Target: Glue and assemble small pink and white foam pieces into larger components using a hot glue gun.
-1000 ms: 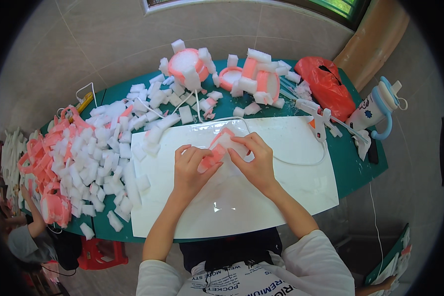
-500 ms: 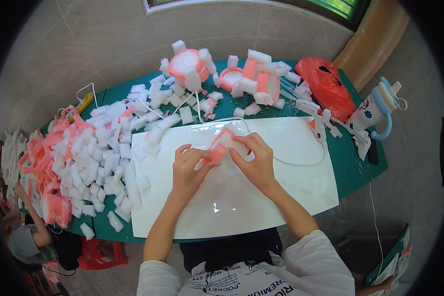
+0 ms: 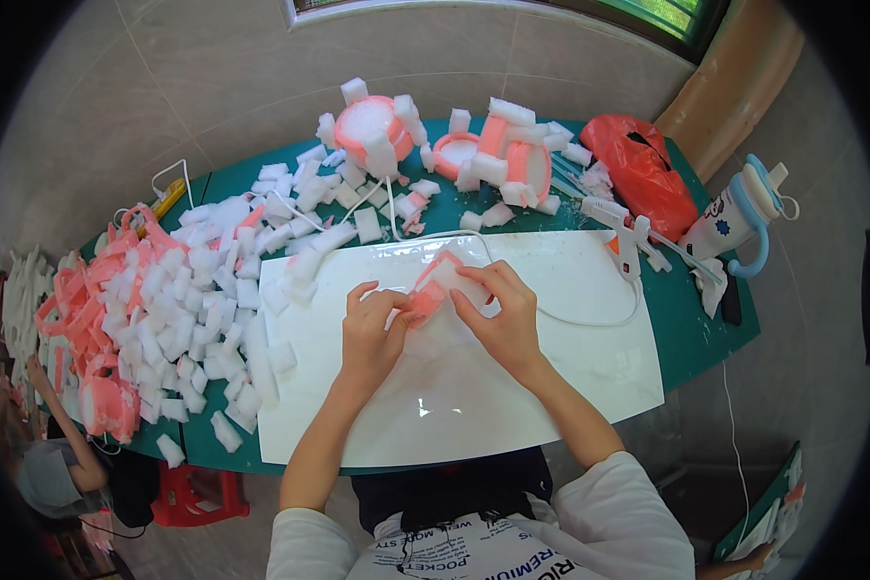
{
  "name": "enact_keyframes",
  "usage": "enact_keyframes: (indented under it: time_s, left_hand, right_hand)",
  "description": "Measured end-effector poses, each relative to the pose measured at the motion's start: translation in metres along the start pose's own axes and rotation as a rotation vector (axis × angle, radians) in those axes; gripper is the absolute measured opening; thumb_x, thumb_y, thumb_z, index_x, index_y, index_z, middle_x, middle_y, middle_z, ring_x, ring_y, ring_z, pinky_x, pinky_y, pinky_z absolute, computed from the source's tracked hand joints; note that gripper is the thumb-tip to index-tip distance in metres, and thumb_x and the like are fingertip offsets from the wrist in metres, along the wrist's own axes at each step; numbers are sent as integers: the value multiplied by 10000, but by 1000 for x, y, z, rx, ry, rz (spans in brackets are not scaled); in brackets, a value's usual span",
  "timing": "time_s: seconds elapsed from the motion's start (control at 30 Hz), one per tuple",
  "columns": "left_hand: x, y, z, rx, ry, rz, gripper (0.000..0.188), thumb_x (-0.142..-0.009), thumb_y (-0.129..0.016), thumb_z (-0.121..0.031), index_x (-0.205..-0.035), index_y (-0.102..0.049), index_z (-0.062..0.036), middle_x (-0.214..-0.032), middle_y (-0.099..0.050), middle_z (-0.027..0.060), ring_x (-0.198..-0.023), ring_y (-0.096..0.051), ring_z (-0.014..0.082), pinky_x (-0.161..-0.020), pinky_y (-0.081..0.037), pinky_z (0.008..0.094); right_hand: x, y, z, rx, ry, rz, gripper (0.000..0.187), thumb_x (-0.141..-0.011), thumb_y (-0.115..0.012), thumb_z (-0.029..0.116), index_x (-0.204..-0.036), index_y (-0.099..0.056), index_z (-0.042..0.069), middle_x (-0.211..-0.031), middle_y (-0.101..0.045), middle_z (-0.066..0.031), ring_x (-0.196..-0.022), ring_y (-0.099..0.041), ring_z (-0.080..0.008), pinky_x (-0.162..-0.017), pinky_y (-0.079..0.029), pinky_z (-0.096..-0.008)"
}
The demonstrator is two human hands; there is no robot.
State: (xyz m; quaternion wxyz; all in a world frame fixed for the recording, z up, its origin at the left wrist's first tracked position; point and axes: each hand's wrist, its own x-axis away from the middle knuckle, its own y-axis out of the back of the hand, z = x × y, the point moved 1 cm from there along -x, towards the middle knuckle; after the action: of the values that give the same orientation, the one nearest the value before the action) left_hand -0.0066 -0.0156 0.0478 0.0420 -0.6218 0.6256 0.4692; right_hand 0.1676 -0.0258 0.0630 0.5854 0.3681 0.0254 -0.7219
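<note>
Above the white board (image 3: 358, 425), both hands meet at a small pink foam strip (image 3: 428, 298), bent into an angle. My left hand (image 3: 373, 333) pinches its near-left end between thumb and fingers. A white foam block (image 3: 467, 286) lies against the pink strip's right side, and my right hand (image 3: 506, 314) grips it with thumb and forefinger. Fingers partly cover both pieces, so I cannot tell whether they are joined. Behind the hands, a glue gun (image 3: 604, 212) rests on the green table's right part, with its white cord crossing the board.
White foam blocks (image 3: 188, 319) heap up at the left, beside tangled pink foam strips (image 3: 92, 290). Round pink-and-white foam pieces (image 3: 369, 126) stand at the back. A red plastic bag (image 3: 638, 174) and a tumbler (image 3: 730, 217) occupy the right. Another person's arm (image 3: 63, 425) shows far left.
My left hand has shifted slightly to the right along the pink foam strip, its fingers drawn in closer. My right hand keeps nearly the same place and grip.
</note>
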Motion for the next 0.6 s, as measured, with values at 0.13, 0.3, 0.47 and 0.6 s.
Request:
enact_keyframes:
  time_s: [0.13,0.3,0.47,0.6]
  left_hand:
    - [1,-1,2,69,79,-39,116,-736,-664,-11,-776,-558,-36,-676,-592,41,-650,-601,194,-909,-398,399]
    - [-2,0,-3,42,41,-64,128,-727,-686,-46,-773,-566,-43,-679,-583,45,-634,-590,191,-872,-404,362]
    - [-4,4,-4,71,107,-193,148,-708,-707,-31,-782,-579,-31,-722,-577,66,-592,-532,170,-637,-421,266]
    - [-4,8,-1,133,247,-329,134,-728,-697,-26,-782,-575,-15,-722,-577,36,-596,-521,119,-591,-404,234]
  right_hand:
    - [0,1,1,7,6,9,256,-710,-692,68,-953,-633,15,-778,-539,-76,-652,-537,-191,-544,-425,-267]
    - [0,0,0,9,1,7,257,-711,-693,71,-955,-634,15,-781,-541,-76,-653,-540,-192,-540,-427,-268]
    - [0,0,0,7,1,5,255,-712,-694,73,-952,-634,12,-781,-543,-78,-655,-540,-191,-540,-427,-266]
    - [0,0,0,-4,-2,6,251,-713,-693,75,-948,-634,11,-781,-545,-76,-656,-538,-187,-540,-427,-266]
